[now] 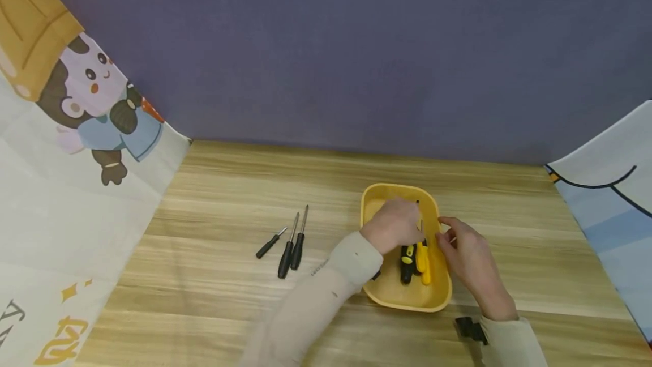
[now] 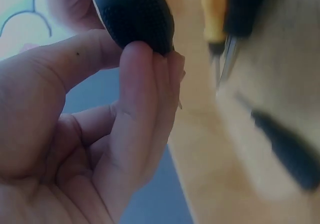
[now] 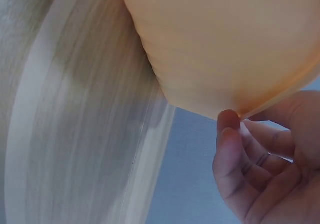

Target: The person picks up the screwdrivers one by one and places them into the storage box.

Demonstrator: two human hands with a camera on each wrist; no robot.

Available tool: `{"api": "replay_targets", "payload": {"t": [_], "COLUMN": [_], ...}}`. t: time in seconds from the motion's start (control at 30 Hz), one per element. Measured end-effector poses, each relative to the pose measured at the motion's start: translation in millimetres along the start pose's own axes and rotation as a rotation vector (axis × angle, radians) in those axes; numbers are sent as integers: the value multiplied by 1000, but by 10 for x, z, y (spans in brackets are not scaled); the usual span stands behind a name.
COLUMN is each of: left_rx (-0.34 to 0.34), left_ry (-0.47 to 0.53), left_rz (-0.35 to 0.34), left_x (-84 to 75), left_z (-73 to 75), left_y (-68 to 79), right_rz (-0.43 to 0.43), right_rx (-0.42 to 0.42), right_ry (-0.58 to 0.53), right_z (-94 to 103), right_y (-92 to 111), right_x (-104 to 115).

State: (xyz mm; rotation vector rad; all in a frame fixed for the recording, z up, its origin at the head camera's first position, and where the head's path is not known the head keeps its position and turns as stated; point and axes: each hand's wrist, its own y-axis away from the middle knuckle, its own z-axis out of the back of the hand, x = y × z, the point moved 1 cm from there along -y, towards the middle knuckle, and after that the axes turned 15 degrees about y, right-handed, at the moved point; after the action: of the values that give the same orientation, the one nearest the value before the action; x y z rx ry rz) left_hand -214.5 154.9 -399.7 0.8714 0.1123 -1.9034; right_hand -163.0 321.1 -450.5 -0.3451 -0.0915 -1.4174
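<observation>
My left hand [image 1: 394, 222] reaches down into the yellow plastic bin [image 1: 397, 303]. In the left wrist view its thumb and fingers pinch a black-and-yellow-handled screwdriver [image 2: 137, 16] by the textured black part of the handle. More screwdrivers lie in the bin, among them a yellow-handled screwdriver [image 1: 425, 268] and, in the left wrist view, a small black screwdriver [image 2: 290, 151]. On the bin's right side, my right hand [image 1: 471, 256] pinches the rim between thumb and fingers, as the right wrist view shows from close by.
Left of the bin, a short black screwdriver [image 1: 270, 243] and two longer ones, a middle screwdriver [image 1: 287, 254] and a right-hand screwdriver [image 1: 299, 242], lie on the wooden table [image 1: 214, 197]. A dark blue-grey wall panel [image 1: 326, 61] stands behind, with printed cloth [image 1: 56, 186] at left.
</observation>
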Motion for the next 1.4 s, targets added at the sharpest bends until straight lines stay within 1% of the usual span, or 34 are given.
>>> {"api": "replay_targets", "payload": {"t": [0.13,0.2,0.33,0.47,0.57,0.67,0.73,0.83,0.93,1.07,1.23,1.4], "left_rx": [36,51,55,53,44,12,-21,-63,-104,-135,-179,-275], "left_ry": [14,16,-1,16,-2,-67,-100,-104,-105,-99,-34,7], "left_rz": [55,66,78,64,28,-15,-46,-70,-84,-95,-115,-112], "left_x": [-60,-65,-60,-61,-73,-100,-115,-116,-78,32,204,410], "left_z": [-155,-205,-277,-294,-252,-170,-110,-22,59,144,221,266], "left_y": [-104,-145,-196,-185,-141,-59,15,140,258,416,646,883], "right_rz": [10,13,22,24,26,28,27,21,14,8,-19,-20], "right_rx": [-9,-11,-25,-29,-35,-45,-46,-42,-35,-23,11,17], "right_ry": [-7,-10,-17,-22,-22,-21,-20,-16,-12,-6,-6,-8], "right_z": [-3,-5,-9,-8,-4,-1,0,-2,-4,-5,-3,-6], "right_y": [-5,-7,-5,-5,-6,-6,-4,-6,-9,-7,-5,-12], "right_x": [-7,-11,-16,-16,-12,-11,-11,-9,-7,-3,4,11]}}
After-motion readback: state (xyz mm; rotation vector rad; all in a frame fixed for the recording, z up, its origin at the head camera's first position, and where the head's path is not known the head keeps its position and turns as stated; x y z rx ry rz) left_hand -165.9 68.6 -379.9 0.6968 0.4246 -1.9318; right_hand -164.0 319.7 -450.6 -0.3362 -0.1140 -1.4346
